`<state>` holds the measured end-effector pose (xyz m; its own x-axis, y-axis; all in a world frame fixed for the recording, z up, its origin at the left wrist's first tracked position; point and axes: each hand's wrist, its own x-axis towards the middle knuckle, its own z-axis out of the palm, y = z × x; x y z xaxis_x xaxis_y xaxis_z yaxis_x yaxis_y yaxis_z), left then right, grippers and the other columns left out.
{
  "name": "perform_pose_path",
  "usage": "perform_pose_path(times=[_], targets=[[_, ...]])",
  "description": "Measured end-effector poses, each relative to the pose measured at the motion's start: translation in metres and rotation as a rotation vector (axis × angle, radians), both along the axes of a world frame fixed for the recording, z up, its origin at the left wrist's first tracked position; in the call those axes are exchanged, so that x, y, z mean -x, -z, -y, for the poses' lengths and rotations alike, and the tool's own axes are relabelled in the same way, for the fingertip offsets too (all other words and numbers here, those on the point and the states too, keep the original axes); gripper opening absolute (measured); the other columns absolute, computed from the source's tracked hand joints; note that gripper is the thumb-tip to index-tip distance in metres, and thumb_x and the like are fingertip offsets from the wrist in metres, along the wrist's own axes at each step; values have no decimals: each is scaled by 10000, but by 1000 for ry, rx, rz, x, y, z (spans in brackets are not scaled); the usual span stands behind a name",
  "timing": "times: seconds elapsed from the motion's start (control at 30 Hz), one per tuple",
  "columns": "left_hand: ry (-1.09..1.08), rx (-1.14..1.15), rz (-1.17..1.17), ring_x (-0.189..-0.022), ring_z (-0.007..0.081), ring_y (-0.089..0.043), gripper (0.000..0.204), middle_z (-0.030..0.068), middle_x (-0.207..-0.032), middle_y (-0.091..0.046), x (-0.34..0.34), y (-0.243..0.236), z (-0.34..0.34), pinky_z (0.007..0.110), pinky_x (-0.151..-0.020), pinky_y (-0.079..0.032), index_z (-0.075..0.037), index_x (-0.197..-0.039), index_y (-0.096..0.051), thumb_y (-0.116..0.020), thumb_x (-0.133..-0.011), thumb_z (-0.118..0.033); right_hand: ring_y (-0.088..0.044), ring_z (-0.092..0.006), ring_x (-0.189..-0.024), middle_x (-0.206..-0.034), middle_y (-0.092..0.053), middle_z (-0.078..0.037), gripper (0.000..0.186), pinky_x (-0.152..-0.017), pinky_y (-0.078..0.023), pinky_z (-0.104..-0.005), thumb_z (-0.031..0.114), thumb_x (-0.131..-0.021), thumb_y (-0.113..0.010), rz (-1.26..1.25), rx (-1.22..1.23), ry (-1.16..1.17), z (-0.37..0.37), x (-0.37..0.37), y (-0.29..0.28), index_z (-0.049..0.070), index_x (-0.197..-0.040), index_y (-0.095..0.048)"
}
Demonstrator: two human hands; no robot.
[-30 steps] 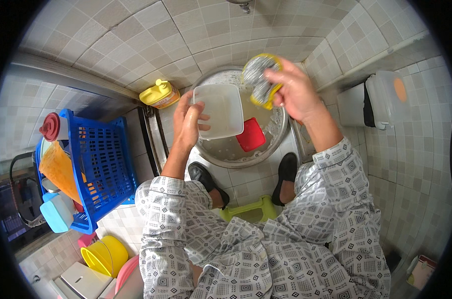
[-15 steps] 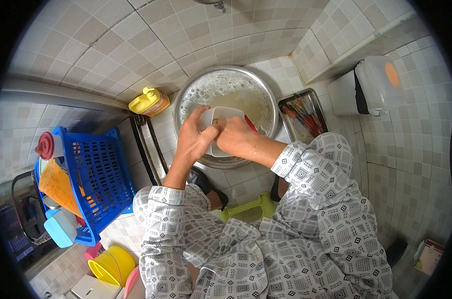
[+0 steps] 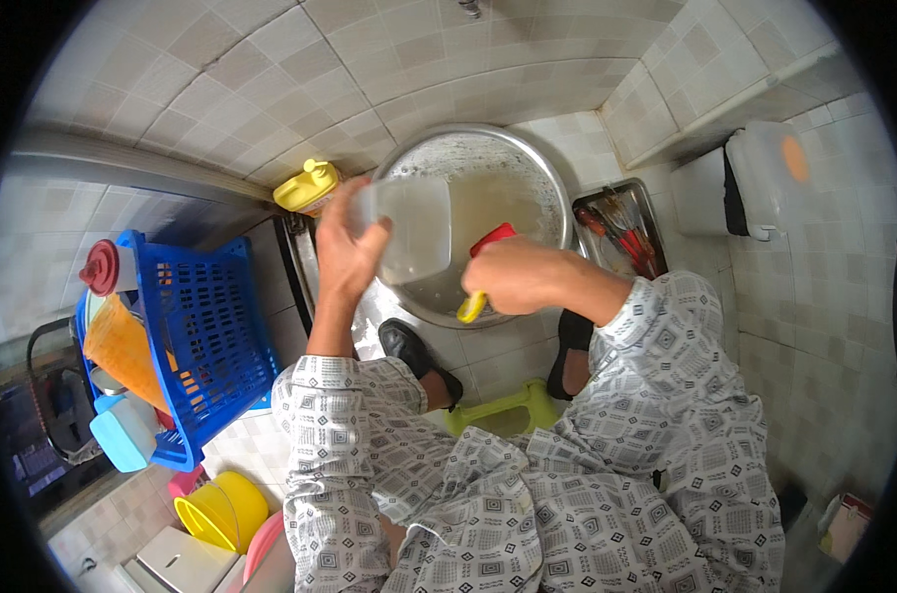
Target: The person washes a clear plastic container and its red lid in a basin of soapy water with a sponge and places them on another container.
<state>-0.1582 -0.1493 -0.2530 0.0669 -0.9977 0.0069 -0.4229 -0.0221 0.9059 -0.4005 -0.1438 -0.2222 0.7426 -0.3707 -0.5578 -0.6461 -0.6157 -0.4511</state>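
My left hand [image 3: 350,242] grips a translucent square plastic container [image 3: 413,229] over the left part of a round metal basin [image 3: 532,158] of murky, soapy water. My right hand [image 3: 523,279] is closed on a yellow-edged scrubber [image 3: 473,306], mostly hidden by the fingers, at the basin's lower right, beside the container and apart from it. A red plastic piece [image 3: 492,235] shows in the basin just behind my right hand, partly covered by it.
A yellow bottle [image 3: 305,186] stands left of the basin, a tray of utensils [image 3: 621,229] right. A loaded blue basket [image 3: 206,336] is at far left, above a yellow bucket [image 3: 221,509]. A green stool [image 3: 503,405] sits between my feet. Tiled walls surround the floor.
A second ago the scrubber was raised high; then both hands met at the container. Now they have separated, the container moving up-left and my right hand sitting lower right of it.
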Motion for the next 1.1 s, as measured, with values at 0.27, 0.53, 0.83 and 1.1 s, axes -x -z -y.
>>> perform_pose_path(times=[0.27,0.53,0.83,1.1], targets=[[-138,-37,-231,-979,292,-688,708,184,-1203,-620,-18,-18,6,402,-737,-609,-19,-1481,-464,-598,-851,-311,-672,-452,-830,-855,-696,-242,163,-744,-530,-524,35,-817,-572,165,112,382,11,40,-8,26,-901,-712],[-39,-10,-576,-1024,290,-665,786,171,-1161,-595,-9,-13,3,412,-778,-605,-18,-1540,-357,-579,-831,-276,-607,-491,-805,-817,-649,-261,109,-703,-456,-569,64,-839,-547,301,224,459,21,52,-2,-19,-873,-611],[76,26,-686,-1052,274,-645,832,181,-1266,-622,-7,-13,1,411,-900,-533,3,-1539,-351,-573,-819,-351,-614,-462,-879,-919,-639,-268,195,-796,-486,-546,148,-932,-548,313,261,518,19,48,-4,-35,-881,-595],[123,45,-648,-952,214,-616,775,161,-1230,-655,-5,-7,3,368,-828,-519,0,-1515,-386,-553,-833,-330,-570,-446,-827,-851,-587,-248,258,-752,-442,-529,200,-965,-567,365,276,566,21,52,-3,-42,-876,-556]])
